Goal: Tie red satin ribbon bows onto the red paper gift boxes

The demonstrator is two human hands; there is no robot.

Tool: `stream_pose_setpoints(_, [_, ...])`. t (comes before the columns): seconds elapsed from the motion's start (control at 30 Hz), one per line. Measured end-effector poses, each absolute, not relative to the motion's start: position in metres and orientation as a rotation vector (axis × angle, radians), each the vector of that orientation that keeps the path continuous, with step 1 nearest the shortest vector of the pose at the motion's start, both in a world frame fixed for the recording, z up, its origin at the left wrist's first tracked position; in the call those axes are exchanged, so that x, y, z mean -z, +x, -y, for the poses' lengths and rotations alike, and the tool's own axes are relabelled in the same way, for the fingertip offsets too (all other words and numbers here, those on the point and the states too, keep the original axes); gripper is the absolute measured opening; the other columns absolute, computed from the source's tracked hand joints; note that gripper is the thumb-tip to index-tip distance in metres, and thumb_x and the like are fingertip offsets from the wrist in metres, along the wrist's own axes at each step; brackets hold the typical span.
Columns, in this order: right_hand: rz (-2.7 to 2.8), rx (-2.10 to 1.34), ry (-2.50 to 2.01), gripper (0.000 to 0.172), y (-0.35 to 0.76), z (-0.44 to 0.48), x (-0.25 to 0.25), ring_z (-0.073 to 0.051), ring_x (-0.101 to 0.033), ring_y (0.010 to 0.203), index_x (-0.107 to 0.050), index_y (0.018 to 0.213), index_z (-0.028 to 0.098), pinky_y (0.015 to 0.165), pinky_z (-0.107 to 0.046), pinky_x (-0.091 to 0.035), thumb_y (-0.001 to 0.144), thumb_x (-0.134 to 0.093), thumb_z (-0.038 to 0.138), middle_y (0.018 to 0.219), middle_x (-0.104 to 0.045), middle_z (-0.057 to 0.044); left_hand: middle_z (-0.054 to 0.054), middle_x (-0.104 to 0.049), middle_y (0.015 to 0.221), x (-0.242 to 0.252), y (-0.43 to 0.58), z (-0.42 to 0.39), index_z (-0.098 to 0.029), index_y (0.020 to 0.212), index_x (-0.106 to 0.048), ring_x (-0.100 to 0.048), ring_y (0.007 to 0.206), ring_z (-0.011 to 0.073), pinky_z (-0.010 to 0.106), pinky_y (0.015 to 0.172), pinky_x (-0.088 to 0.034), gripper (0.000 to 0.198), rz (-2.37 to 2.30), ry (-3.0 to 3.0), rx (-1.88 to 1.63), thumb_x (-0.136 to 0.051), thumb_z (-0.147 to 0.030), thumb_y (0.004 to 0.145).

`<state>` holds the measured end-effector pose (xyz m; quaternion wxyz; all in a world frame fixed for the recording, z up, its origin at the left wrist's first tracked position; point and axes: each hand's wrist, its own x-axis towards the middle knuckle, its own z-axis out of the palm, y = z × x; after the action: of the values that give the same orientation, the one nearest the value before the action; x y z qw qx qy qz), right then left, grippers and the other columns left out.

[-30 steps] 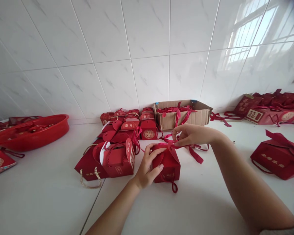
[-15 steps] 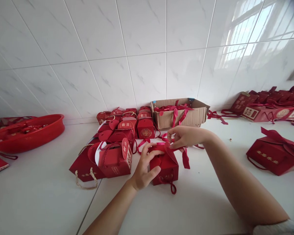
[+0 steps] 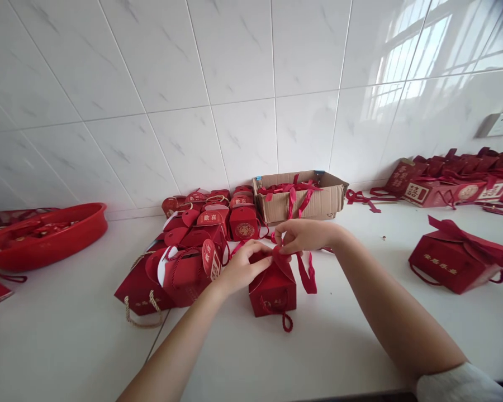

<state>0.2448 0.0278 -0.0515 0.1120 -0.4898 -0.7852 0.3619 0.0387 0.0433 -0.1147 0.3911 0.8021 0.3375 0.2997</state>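
Note:
A small red gift box [image 3: 273,291] stands on the white counter [image 3: 318,346] in front of me. A red ribbon [image 3: 307,273] runs from its top and hangs down its right side. My left hand [image 3: 240,267] pinches the top of the box at its left edge. My right hand [image 3: 300,235] pinches the ribbon right above the box top, fingers closed. The two hands nearly touch over the box.
Several small red boxes [image 3: 212,223] cluster left of the box and back to the tiled wall. A cardboard carton [image 3: 302,195] with ribbons stands behind. A red basin [image 3: 46,234] lies far left. A larger red bag [image 3: 455,258] and more red bags [image 3: 452,184] lie right.
My left hand has risen from the front face of the box to its top. My right hand has drawn the ribbon in closer to the box top. The view has shifted slightly.

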Motion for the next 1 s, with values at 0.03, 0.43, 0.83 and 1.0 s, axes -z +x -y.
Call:
stream_pose_setpoints(0.03, [2.312,-1.069,-1.429,0.015,0.245,-0.028,0.052,-0.011,-0.053,0.058,-0.053,0.085,0.020,0.051,-0.023,-0.035,0.073,-0.060,0.027,0.069,-0.063,0.001,0.004,-0.060,0.102,0.112,0.040,-0.043,-0.024,0.093,-0.069,-0.058,0.100,0.0209,0.037,0.093,-0.044,0.018,-0.862,2.040,-0.737,-0.058,-0.032,0.082])
stream_pose_setpoints(0.43, [2.203,-0.935,-1.446,0.033,0.246,-0.021,0.045,-0.009,-0.054,0.056,-0.060,0.109,0.019,0.052,-0.024,-0.043,0.084,-0.052,0.039,0.102,-0.063,-0.007,0.000,-0.057,0.080,0.085,0.046,-0.039,-0.019,0.071,-0.058,-0.054,0.077,0.0152,0.028,0.075,-0.042,0.012,-0.959,1.992,-0.862,-0.050,-0.024,0.078])
stream_pose_setpoints(0.83, [1.914,-1.049,-0.964,0.025,0.244,-0.005,0.035,-0.005,-0.035,0.048,-0.062,0.078,0.016,0.044,-0.020,-0.028,0.081,-0.060,0.041,0.059,-0.045,0.004,0.005,-0.058,0.085,0.099,0.027,-0.043,-0.017,0.083,-0.061,-0.054,0.085,0.0187,0.029,0.078,-0.042,0.023,-0.846,1.843,-1.170,-0.045,-0.033,0.084])
stream_pose_setpoints(1.0, [1.588,-0.920,-0.744,0.018,0.250,0.017,0.023,-0.008,-0.045,0.056,-0.061,0.079,0.017,0.052,-0.023,-0.037,0.081,-0.063,0.035,0.067,-0.052,0.001,0.009,-0.055,0.112,0.127,0.020,-0.044,-0.017,0.096,-0.067,-0.045,0.114,0.0243,0.035,0.100,-0.032,0.035,-0.684,2.033,-1.017,-0.037,-0.019,0.077])
